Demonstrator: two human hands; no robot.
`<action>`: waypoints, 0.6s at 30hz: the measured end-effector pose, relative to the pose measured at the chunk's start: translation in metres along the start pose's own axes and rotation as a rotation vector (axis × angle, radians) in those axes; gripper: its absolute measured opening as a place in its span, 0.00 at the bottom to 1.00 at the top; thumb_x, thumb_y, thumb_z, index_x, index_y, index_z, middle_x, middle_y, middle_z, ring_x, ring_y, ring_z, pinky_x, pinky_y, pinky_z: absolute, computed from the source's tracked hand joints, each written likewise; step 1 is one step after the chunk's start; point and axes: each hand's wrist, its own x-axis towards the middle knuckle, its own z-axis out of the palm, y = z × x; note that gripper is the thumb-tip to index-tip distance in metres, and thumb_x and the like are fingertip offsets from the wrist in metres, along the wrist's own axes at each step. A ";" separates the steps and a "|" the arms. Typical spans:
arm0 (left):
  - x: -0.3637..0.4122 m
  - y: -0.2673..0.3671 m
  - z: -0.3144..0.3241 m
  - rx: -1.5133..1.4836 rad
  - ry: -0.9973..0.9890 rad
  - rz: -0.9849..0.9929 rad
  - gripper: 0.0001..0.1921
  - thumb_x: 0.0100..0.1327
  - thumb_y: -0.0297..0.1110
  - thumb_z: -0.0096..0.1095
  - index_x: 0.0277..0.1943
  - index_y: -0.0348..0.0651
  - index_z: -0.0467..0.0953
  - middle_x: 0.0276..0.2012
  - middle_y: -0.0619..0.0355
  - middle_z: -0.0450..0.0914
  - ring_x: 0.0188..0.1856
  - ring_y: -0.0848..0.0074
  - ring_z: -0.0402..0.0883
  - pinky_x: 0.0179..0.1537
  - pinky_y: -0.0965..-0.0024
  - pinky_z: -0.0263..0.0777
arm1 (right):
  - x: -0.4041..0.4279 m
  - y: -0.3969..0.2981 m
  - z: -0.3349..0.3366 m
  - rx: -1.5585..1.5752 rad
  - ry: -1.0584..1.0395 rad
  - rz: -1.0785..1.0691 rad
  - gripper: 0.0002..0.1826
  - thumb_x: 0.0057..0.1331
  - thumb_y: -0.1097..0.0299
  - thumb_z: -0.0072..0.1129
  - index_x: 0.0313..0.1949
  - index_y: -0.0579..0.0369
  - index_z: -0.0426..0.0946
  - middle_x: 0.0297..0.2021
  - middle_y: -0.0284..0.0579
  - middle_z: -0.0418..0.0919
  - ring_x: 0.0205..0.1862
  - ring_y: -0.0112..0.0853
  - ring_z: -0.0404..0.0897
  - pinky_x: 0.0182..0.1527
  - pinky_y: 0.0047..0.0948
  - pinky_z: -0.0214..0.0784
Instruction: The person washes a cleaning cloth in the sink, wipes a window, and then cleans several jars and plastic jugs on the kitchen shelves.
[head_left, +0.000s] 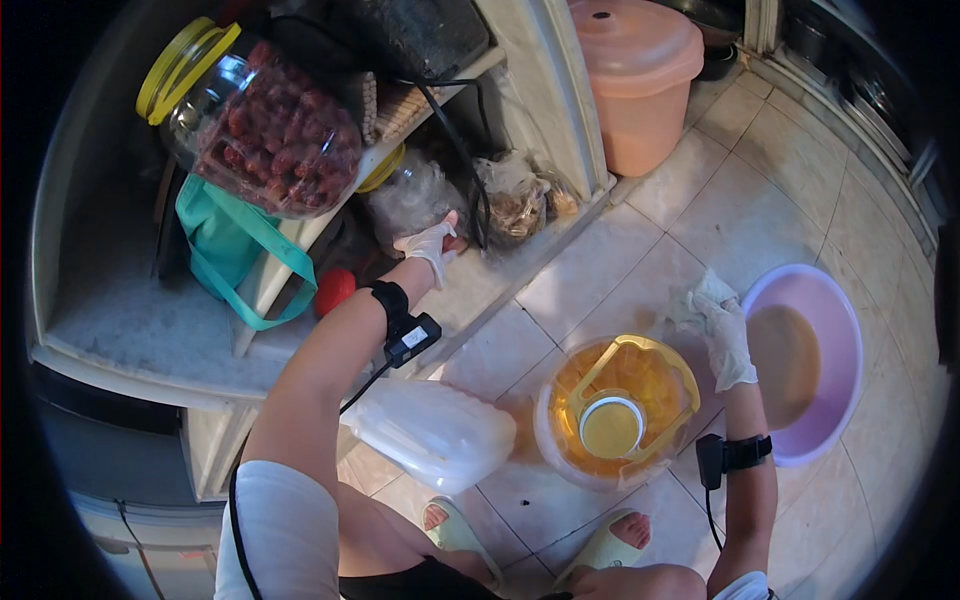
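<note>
My left hand (433, 247), in a thin white glove, reaches into the lower shelf and touches a clear plastic jar (411, 196) with a yellow lid; whether its fingers grip the jar cannot be told. My right hand (724, 330), gloved too, holds a crumpled pale cloth (701, 301) above the floor tiles. Beside that hand is a purple basin (846, 360) with murky brown water. Between my arms stands a big clear jug of amber liquid (566, 450) with a yellow handle. A translucent white plastic container (439, 435) lies left of it.
A large jar of red fruit (277, 142) rests on the upper shelf (337, 206), near a teal bag (225, 247). A red round object (334, 292) and plastic bags of dried food (514, 199) sit below. A lidded pink bucket (645, 97) stands beyond the cabinet wall.
</note>
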 end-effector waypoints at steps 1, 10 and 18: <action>0.005 0.001 -0.001 -0.005 -0.022 0.005 0.19 0.47 0.31 0.74 0.36 0.48 0.67 0.30 0.61 0.72 0.32 0.72 0.72 0.44 0.56 0.73 | 0.001 0.001 -0.001 -0.002 -0.006 -0.003 0.14 0.59 0.73 0.57 0.45 0.57 0.70 0.38 0.38 0.76 0.35 0.29 0.78 0.28 0.26 0.74; 0.035 -0.001 -0.009 -0.008 -0.269 0.123 0.08 0.50 0.25 0.66 0.29 0.44 0.71 0.29 0.61 0.73 0.31 0.73 0.72 0.31 0.66 0.71 | -0.017 -0.002 0.007 0.019 -0.118 -0.047 0.11 0.60 0.73 0.56 0.43 0.57 0.69 0.36 0.40 0.77 0.32 0.29 0.78 0.25 0.26 0.73; 0.035 0.047 -0.029 0.410 -0.502 0.020 0.04 0.57 0.27 0.61 0.36 0.43 0.76 0.33 0.61 0.75 0.36 0.69 0.76 0.35 0.67 0.73 | -0.022 0.002 -0.008 0.043 -0.106 -0.129 0.17 0.60 0.74 0.55 0.49 0.57 0.68 0.39 0.40 0.76 0.36 0.28 0.78 0.29 0.25 0.74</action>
